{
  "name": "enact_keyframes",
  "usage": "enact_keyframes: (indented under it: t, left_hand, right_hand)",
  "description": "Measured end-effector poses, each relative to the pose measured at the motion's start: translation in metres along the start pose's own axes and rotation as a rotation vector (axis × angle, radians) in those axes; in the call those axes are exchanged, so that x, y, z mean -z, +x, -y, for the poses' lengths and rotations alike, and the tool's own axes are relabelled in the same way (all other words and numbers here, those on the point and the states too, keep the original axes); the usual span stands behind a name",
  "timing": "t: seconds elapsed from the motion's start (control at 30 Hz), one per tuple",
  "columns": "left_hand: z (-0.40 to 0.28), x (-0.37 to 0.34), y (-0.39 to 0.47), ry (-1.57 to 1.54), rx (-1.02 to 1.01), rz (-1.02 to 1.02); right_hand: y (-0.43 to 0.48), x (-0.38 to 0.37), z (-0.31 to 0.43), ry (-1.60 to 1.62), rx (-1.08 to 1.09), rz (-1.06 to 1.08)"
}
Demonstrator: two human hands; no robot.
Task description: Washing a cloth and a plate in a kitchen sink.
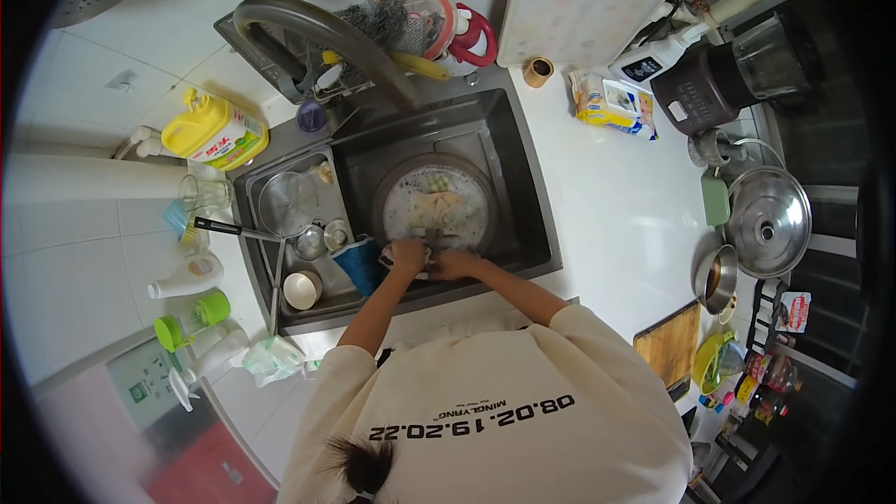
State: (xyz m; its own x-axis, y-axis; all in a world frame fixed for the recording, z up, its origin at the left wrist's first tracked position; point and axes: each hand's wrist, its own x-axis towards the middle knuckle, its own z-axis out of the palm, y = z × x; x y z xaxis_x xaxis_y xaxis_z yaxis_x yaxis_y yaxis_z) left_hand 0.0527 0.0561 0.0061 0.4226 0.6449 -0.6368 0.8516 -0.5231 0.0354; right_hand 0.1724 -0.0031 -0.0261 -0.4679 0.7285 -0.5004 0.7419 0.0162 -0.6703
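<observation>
A round basin (381, 185) of sudsy water sits in the large compartment of a dark sink (526, 175). Beige cloth (439, 204) and something pale green (437, 184) lie in the suds. At the basin's near edge my left hand (409, 254) grips a small patterned cloth (387, 257). My right hand (453, 264) is just beside it, low at the same edge; its fingers are partly hidden, and whether it holds the cloth too cannot be told. A blue cloth (358, 267) hangs beside my left hand, over the edge of the smaller compartment.
Left compartment: a strainer (288, 204), metal lids (309, 243) and a white bowl (303, 290). A tall faucet (329, 31) arches behind. A yellow detergent jug (217, 133) stands left; a wipes pack (614, 103), blender (707, 84) and wooden cutting board (668, 350) are right.
</observation>
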Motion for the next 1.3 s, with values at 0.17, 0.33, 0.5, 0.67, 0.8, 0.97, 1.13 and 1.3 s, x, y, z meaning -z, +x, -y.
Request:
enact_keyframes:
  t: [0.17, 0.33, 0.5, 0.67, 0.8, 0.97, 1.13, 1.3]
  left_hand:
    - [0.028, -0.034, 0.027, -0.152, -0.040, -0.142]
    - [0.020, -0.018, 0.041, -0.476, 0.135, -0.226]
    - [-0.009, -0.062, 0.049, -0.716, 0.288, -0.531]
    - [-0.012, -0.078, 0.042, -0.619, 0.047, -0.387]
    - [-0.005, -0.081, 0.044, -0.361, -0.069, -0.401]
    - [-0.006, -0.091, 0.064, -0.710, 0.253, -0.138]
    - [0.002, -0.110, 0.076, -1.550, 0.398, -0.216]
    - [-0.001, -0.076, 0.042, -2.579, 0.642, 0.152]
  right_hand:
    - [0.029, -0.002, -0.039, 0.171, -0.022, -0.149]
    - [0.038, -0.006, -0.044, 0.070, -0.548, -0.536]
    - [0.040, -0.017, -0.014, -0.085, -0.470, -0.605]
    - [0.031, 0.007, -0.048, -0.171, -0.136, -0.274]
    - [0.048, -0.012, -0.048, -0.306, -0.366, -0.411]
    - [0.033, -0.008, -0.049, -0.193, -0.092, -0.281]
    - [0.051, -0.018, -0.051, -0.224, -0.347, -0.564]
    - [0.024, 0.009, 0.016, 0.170, -0.185, -0.659]
